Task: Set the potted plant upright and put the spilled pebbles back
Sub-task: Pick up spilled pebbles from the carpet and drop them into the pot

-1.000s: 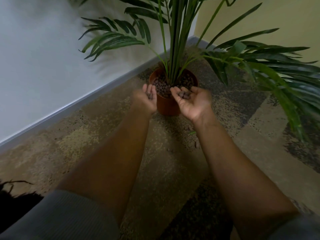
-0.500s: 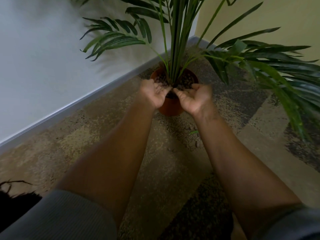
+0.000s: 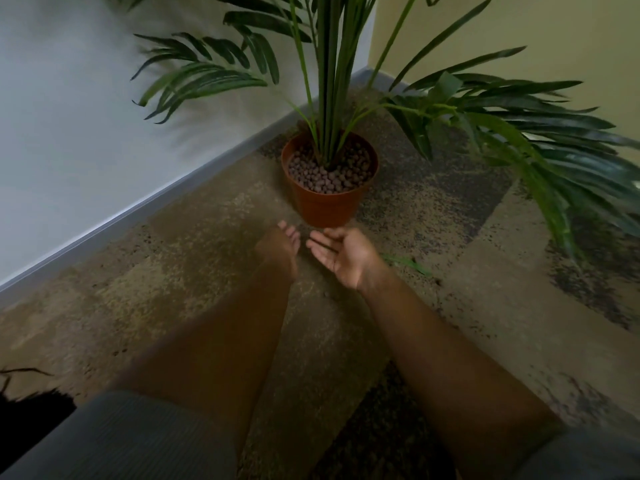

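Observation:
The brown plastic pot point(image 3: 323, 209) stands upright on the carpet in the room's corner, its palm stems point(image 3: 332, 81) rising straight. Brown clay pebbles point(image 3: 322, 174) fill the pot to near its rim. My left hand point(image 3: 278, 245) hovers just in front of the pot's base, back up, fingers loosely apart and empty. My right hand point(image 3: 341, 252) is beside it, palm up and open, nothing in it. A few small pebbles point(image 3: 327, 295) lie on the carpet behind my hands.
A white wall point(image 3: 69, 133) with a grey baseboard point(image 3: 138, 216) runs along the left, a yellow wall point(image 3: 519, 29) at the right. Long palm fronds point(image 3: 554, 150) spread low over the carpet at the right. A loose green leaf point(image 3: 407, 262) lies near my right wrist.
Both hands tipped their pebbles into the pot, then drew back and down to the carpet in front of it, empty now.

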Motion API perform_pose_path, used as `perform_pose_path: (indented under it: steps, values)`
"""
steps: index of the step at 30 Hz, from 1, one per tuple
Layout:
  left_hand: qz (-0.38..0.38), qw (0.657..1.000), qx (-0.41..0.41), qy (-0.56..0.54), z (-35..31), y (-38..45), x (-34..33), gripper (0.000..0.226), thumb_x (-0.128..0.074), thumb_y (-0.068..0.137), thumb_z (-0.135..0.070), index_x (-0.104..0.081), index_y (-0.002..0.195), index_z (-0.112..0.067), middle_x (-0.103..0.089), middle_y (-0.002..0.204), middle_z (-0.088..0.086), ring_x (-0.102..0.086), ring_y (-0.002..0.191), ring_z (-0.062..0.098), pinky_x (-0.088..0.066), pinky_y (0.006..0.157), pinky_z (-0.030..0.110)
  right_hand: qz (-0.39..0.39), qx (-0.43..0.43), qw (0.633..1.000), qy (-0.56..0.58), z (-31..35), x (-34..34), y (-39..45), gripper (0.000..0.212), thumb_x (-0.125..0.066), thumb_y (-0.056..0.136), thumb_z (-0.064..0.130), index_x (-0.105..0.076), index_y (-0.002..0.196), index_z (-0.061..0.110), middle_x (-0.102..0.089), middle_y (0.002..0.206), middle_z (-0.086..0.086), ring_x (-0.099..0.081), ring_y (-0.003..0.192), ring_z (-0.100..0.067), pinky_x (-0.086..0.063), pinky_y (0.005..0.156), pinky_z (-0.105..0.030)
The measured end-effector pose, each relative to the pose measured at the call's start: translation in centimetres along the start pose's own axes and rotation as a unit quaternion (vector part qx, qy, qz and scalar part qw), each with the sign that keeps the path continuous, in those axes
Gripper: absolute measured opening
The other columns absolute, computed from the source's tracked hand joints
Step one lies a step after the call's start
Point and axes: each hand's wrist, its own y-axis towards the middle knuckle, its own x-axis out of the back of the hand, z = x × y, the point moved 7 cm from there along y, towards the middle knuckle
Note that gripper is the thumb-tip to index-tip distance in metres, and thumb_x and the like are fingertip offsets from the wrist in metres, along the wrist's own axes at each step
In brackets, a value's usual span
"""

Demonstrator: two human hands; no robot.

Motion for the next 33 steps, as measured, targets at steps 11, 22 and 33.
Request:
perform_pose_path:
  steps: [11,22,33]
  values:
    - [0.127,0.762,-0.047,0.633,7.0,-0.4,0.3,0.036,-0.077,0.076,-0.033,-0.065,0.108,-0.022,-0.062,0.102,-0.002,-0.063,0.094,0.018,-0.054,0.081,0.031,-0.34,0.16,0.856,-0.356,1.3,11.8,0.6,0.023,-0.06,0.088,0.011,-0.069,0.109,0.01,-0.066,0.101,-0.004,-0.064,0.082,-0.017,-0.057,0.078,-0.035]
    - [0.225,0.633,-0.171,0.72,7.9,-1.1,0.0,0.042,-0.089,0.06,-0.034,-0.063,0.093,-0.027,-0.056,0.085,-0.009,-0.055,0.076,0.007,-0.04,0.062,0.021,-0.365,0.116,0.741,-0.551,1.2,15.0,2.1,0.068,-0.069,0.086,0.04,-0.046,0.141,0.009,-0.025,0.152,-0.016,-0.04,0.134,-0.034,-0.038,0.113,-0.042]
    - [0.231,0.64,-0.194,0.706,7.5,-1.2,-0.1,0.013,-0.074,0.08,-0.021,-0.07,0.091,-0.015,-0.066,0.081,-0.001,-0.06,0.073,0.011,-0.047,0.067,0.022,-0.308,0.189,0.674,-0.644,2.8,13.3,2.2,0.041,-0.058,0.094,0.03,-0.058,0.133,0.016,-0.044,0.133,-0.012,-0.054,0.113,-0.028,-0.047,0.095,-0.035]
